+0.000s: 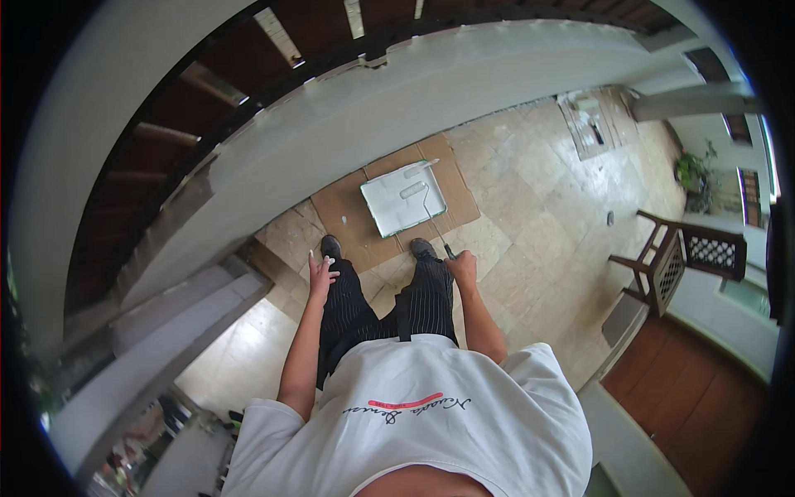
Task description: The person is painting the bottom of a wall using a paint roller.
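My right hand (pixel 462 267) grips the dark handle of a paint roller (pixel 438 228). Its roller sleeve (pixel 413 190) rests in a paint tray (pixel 388 214) coated with white paint. A paintbrush (pixel 422 168) lies at the tray's far right corner, its tip over the rim. Under the tray is a flattened sheet of brown cardboard (pixel 463 196) on the floor, with a small white paint spot. My left hand (pixel 321 273) is held over my left leg with its fingers apart and holds nothing; white paint marks some fingertips.
A low white wall (pixel 298 143) topped by dark wooden slats (pixel 211 93) runs beyond the cardboard. To the right stands a dark wooden chair (pixel 667 264). Another paint-stained cardboard (pixel 587 133) lies at the upper right, near a pillar (pixel 689 102). A small grey object (pixel 610 218) is on the tiles.
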Demonstrator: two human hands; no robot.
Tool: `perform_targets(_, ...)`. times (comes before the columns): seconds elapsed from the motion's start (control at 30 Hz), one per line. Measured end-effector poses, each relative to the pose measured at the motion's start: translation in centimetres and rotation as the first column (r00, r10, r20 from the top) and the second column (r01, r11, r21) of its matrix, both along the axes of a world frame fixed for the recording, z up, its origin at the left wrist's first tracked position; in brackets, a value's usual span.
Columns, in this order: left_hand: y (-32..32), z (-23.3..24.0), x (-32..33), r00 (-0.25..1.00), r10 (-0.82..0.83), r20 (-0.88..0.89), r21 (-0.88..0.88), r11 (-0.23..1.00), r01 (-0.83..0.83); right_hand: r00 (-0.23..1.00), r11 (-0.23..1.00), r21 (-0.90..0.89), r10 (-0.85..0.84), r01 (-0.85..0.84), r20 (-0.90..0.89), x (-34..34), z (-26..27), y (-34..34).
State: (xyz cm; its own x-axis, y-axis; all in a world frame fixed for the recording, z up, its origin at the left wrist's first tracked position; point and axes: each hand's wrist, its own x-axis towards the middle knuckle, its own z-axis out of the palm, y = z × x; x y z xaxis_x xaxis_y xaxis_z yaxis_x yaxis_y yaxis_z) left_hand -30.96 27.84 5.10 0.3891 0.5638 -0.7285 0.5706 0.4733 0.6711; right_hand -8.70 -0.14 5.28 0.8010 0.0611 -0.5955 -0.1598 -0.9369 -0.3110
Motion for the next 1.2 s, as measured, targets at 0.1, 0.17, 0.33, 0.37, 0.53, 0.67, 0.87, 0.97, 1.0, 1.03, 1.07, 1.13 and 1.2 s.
perform_targets(0.1,3.1,-0.9,-0.2,0.981,-0.182,-0.065,-0.027,0.983,0.181,0.98,0.982,0.015,-0.187,0.187,0.06,-3.2,-1.9,2.2)
perform_targets(0.17,5.3,-1.1,-1.4,0.973,-0.223,-0.056,-0.062,0.974,0.22,0.957,0.958,0.009,-0.286,0.286,0.055,-5.6,-1.4,4.2)
perform_targets(0.33,9.5,-0.7,0.5,0.963,-0.267,0.032,-0.161,0.95,0.269,0.882,0.886,0.032,-0.464,0.463,0.08,-9.6,-0.5,6.6)
perform_targets(0.37,9.8,-0.6,1.1,0.957,-0.287,0.04,-0.163,0.943,0.29,0.872,0.876,0.031,-0.481,0.48,0.089,-10.3,-0.2,6.9)
perform_targets(0.53,10.7,-1.1,3.3,0.9,-0.436,0.0,-0.16,0.888,0.431,0.863,0.864,0.073,-0.502,0.498,0.056,-12.4,2.6,7.9)
perform_targets(0.67,9.4,0.5,4.6,0.898,-0.439,0.013,-0.159,0.886,0.435,0.873,0.872,0.04,-0.487,0.488,-0.033,-12.9,5.2,6.1)
perform_targets(0.87,7.5,5.3,8.5,0.948,-0.305,0.096,-0.164,0.934,0.317,0.939,0.939,0.031,-0.344,0.344,-0.013,-11.2,7.1,3.4)
perform_targets(0.97,5.8,7.3,11.0,0.941,-0.28,0.189,-0.097,0.949,0.301,0.948,0.949,0.095,-0.308,0.3,0.077,-9.7,8.0,2.3)
perform_targets(1.0,5.0,7.8,11.7,0.935,-0.285,0.212,-0.085,0.948,0.308,0.953,0.954,0.093,-0.293,0.286,0.076,-9.4,8.2,1.5)
perform_targets(1.03,4.3,8.4,12.3,0.927,-0.292,0.234,-0.072,0.946,0.316,0.957,0.958,0.091,-0.28,0.273,0.074,-9.2,8.3,0.7)
perform_targets(1.07,3.7,9.0,12.7,0.928,-0.277,0.249,-0.067,0.951,0.301,0.967,0.967,0.091,-0.244,0.238,0.067,-8.9,8.3,-0.1)
perform_targets(1.13,3.4,8.6,12.2,0.935,-0.237,0.266,-0.083,0.96,0.267,0.981,0.979,0.1,-0.183,0.177,0.064,-8.3,9.1,-1.1)
perform_targets(1.2,2.8,8.3,11.8,0.941,-0.197,0.276,-0.104,0.967,0.232,0.991,0.988,0.104,-0.122,0.116,0.055,-7.6,9.6,-2.3)
